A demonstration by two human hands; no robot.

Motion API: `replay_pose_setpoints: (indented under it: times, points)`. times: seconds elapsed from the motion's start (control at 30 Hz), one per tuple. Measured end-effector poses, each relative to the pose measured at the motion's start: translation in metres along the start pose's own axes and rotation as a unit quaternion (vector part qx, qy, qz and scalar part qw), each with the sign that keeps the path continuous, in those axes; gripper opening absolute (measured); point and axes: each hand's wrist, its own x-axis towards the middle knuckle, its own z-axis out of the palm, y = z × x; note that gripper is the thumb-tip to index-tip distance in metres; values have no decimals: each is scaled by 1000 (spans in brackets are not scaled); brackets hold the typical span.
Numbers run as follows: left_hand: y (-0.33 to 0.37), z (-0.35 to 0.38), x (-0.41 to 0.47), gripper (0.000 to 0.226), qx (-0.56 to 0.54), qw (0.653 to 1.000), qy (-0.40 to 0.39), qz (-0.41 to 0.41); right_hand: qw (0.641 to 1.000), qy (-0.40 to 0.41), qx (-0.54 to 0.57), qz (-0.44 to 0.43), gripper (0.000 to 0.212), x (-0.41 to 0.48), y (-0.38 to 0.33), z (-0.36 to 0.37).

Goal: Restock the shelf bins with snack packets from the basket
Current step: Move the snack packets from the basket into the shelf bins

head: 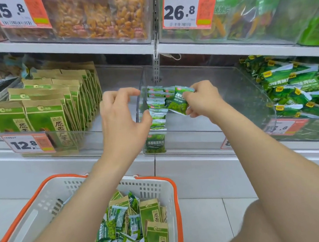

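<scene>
Left hand [122, 116] hovers at the left wall of the clear middle bin [215, 134], fingers spread and loosely curved, holding nothing, thumb beside the packet row [156, 111] standing along that wall. Right hand [201, 100] pinches one green packet [179, 104] just right of the row; open bin floor runs on rightward. Left bin [95, 139]: upright kraft pouches [55, 112]; right bin [313, 130]: loose green heap [299, 90]; basket [151, 186] below holds both kinds.

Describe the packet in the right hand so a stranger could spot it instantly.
Find the clear bin below the 26.8 price tag. A row of small green packets stands along its left wall. The packet wanted is beside that row, tilted and pinched by the right hand, unlike the upright rest.
</scene>
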Motion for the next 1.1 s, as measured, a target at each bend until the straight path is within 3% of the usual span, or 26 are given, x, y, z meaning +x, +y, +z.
replay_pose_setpoints:
  times: [0.1, 0.3, 0.43, 0.6, 0.8, 0.9, 0.93, 1.03, 1.1]
  points:
    - [-9, 15, 6, 61, 28, 997, -62, -34, 994, -2, -113, -15, 21, 29, 12, 15]
    - [-16, 21, 10, 40, 105, 991, -62, -53, 980, -17, -196, 40, 37, 70, 18, 40]
    - [-17, 22, 9, 41, 90, 993, -58, -41, 982, 21, -182, 51, 36, 88, 15, 53]
    - [-21, 22, 9, 43, 83, 995, -56, -24, 988, -47, -131, 70, 32, 101, 20, 70]
    - [-29, 20, 7, 37, 57, 996, -64, 11, 989, -41, -115, 78, 33, 80, 10, 58]
    - [-31, 19, 2, 35, 38, 997, -65, 16, 986, -57, -139, 77, 51, 59, 3, 44]
    - [-30, 18, 0, 35, 26, 998, -63, 15, 985, -53, -153, 60, 46, 51, 0, 39]
    - [-26, 13, -7, 37, -23, 998, -50, 12, 973, 1, -227, -43, 5, 20, -15, 24]
    - [-23, 8, -13, 35, -31, 999, -28, 27, 967, 15, -234, -100, 13, -3, -29, 18]
